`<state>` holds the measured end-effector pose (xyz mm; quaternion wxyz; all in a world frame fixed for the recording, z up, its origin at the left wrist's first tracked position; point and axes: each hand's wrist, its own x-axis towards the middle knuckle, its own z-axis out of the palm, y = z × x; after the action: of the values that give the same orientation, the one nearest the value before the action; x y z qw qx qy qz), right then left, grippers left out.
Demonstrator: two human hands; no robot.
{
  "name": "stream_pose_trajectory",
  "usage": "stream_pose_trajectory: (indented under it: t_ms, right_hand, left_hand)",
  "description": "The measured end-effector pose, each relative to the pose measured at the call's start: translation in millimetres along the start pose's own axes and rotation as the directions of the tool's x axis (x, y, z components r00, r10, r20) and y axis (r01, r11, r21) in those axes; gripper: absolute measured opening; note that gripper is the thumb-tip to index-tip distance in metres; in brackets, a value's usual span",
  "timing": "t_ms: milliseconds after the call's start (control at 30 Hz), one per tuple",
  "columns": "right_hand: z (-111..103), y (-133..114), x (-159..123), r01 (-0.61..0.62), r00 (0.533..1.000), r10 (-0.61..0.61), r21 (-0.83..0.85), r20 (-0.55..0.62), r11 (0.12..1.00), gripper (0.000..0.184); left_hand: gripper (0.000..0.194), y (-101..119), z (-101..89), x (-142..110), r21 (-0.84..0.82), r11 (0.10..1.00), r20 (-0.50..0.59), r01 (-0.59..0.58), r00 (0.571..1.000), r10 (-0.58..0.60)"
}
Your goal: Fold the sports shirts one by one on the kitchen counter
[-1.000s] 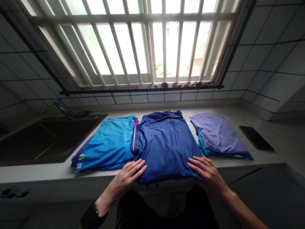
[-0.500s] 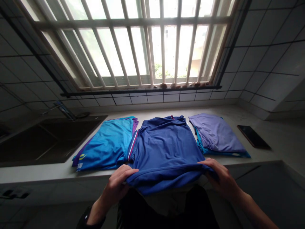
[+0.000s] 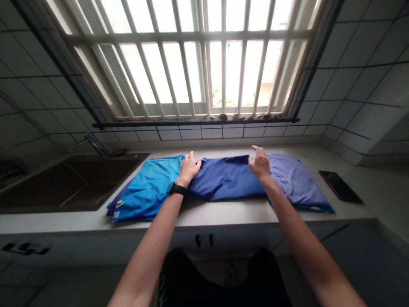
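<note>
A dark blue shirt (image 3: 226,181) lies folded in half on the counter, its fold toward me and its far edge near the back. My left hand (image 3: 189,168), with a black band at the wrist, is open at the shirt's far left corner, fingers stretched forward. At the far right corner my right hand (image 3: 260,163) is open, its fingers apart and raised; whether it touches the cloth I cannot tell. Left of the shirt lies a folded bright blue garment (image 3: 148,187) on purple cloth. To the right is a folded lavender garment (image 3: 292,177) over a teal one.
A dark sink (image 3: 64,207) with a faucet (image 3: 97,145) is at the left. A phone (image 3: 340,185) lies on the white counter (image 3: 220,215) at the right. Behind stands a barred window (image 3: 204,36), with small roundish objects (image 3: 223,116) on its sill. Cabinet handles (image 3: 204,240) show below.
The shirt's near edge, held in both hands and hanging over the counter's front, has been folded away from me onto the rest. Both hands have let go and moved to the far corners.
</note>
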<state>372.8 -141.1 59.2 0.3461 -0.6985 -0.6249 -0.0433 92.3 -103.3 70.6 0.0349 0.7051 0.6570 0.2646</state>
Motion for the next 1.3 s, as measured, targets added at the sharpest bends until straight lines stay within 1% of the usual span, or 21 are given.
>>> stream_pose_trajectory:
  t_ms: [33,100,167,200,300,367,500,600,667,733,800,833,867,900,967,1000,1033,1067,1133,1233,1300]
  right_hand:
    - [14,0,-9,0.050,0.995,-0.049,-0.018,0.084,0.999,0.054]
    - [38,2,-31,0.138,0.950,-0.113,-0.068,0.291,0.988,0.053]
    - [56,5,-49,0.167,0.907,-0.102,-0.129,0.408,0.977,0.053]
    - [61,6,-54,0.167,0.899,-0.086,-0.154,0.429,0.974,0.053]
    - [68,7,-58,0.154,0.906,-0.063,-0.187,0.418,0.970,0.055]
    - [69,7,-55,0.125,0.918,-0.035,-0.204,0.396,0.971,0.055]
    - [73,7,-51,0.051,0.935,0.035,-0.230,0.354,0.972,0.056]
    - [77,7,-52,0.039,0.943,0.037,-0.220,0.331,0.975,0.055]
    - [77,8,-53,0.010,0.947,0.063,-0.223,0.316,0.975,0.055]
    - [76,8,-53,-0.024,0.947,0.097,-0.230,0.307,0.973,0.056]
    - [74,8,-53,-0.035,0.943,0.108,-0.229,0.315,0.973,0.056]
    - [73,9,-53,-0.033,0.941,0.107,-0.226,0.322,0.974,0.056]
    - [72,9,-53,-0.029,0.938,0.104,-0.224,0.330,0.974,0.057]
    - [71,9,-53,-0.026,0.936,0.102,-0.223,0.336,0.974,0.057]
    - [71,10,-53,-0.022,0.934,0.102,-0.228,0.343,0.973,0.057]
    - [71,11,-53,-0.020,0.933,0.101,-0.232,0.345,0.972,0.058]
    - [72,11,-53,-0.017,0.933,0.101,-0.237,0.345,0.971,0.057]
    - [72,11,-53,-0.015,0.933,0.100,-0.242,0.344,0.970,0.057]
    - [73,11,-53,-0.015,0.933,0.103,-0.249,0.344,0.968,0.057]
    - [72,10,-53,-0.023,0.927,0.119,-0.262,0.356,0.965,0.058]
    - [71,9,-53,-0.028,0.920,0.131,-0.271,0.370,0.962,0.058]
  left_hand:
    - [0.059,0,7.7,-3,0.082,0.996,0.053,-0.045,0.998,0.041]
    - [0.055,-2,19.6,-19,0.202,0.961,0.162,-0.188,0.974,0.157]
    - [0.049,-6,26.0,-39,0.278,0.917,0.243,-0.286,0.945,0.222]
    - [0.047,-8,27.1,-48,0.312,0.903,0.260,-0.297,0.940,0.220]
    - [0.045,-17,25.5,-65,0.383,0.894,0.250,-0.233,0.958,0.142]
    - [0.045,-23,23.8,-66,0.385,0.899,0.263,-0.210,0.958,0.111]
    - [0.038,-32,25.6,-48,0.343,0.916,0.306,-0.207,0.947,0.099]
    - [0.033,-33,29.6,-30,0.309,0.918,0.312,-0.249,0.938,0.150]
    - [0.037,-30,31.8,-20,0.297,0.913,0.289,-0.279,0.938,0.192]
    - [0.042,-24,33.8,-17,0.319,0.912,0.246,-0.259,0.952,0.184]
    - [0.042,-18,36.8,-21,0.343,0.911,0.183,-0.229,0.968,0.175]
    - [0.043,-15,39.2,-25,0.338,0.909,0.164,-0.242,0.967,0.197]
    - [0.045,-13,42.3,-30,0.316,0.904,0.170,-0.287,0.955,0.244]
    - [0.049,-12,46.1,-35,0.278,0.893,0.203,-0.354,0.930,0.306]
    - [0.056,-14,54.3,-44,0.189,0.861,0.319,-0.472,0.859,0.401]
    - [0.058,-16,58.2,-47,0.155,0.852,0.375,-0.500,0.828,0.417]
    - [0.059,-19,61.5,-47,0.132,0.851,0.417,-0.509,0.807,0.418]
    - [0.060,-23,64.0,-46,0.120,0.854,0.439,-0.506,0.799,0.411]
    - [0.062,-30,66.7,-40,0.111,0.860,0.452,-0.498,0.796,0.403]
    - [0.062,-38,66.6,-32,0.136,0.863,0.415,-0.486,0.819,0.396]
    - [0.062,-42,65.5,-31,0.174,0.860,0.382,-0.480,0.838,0.390]
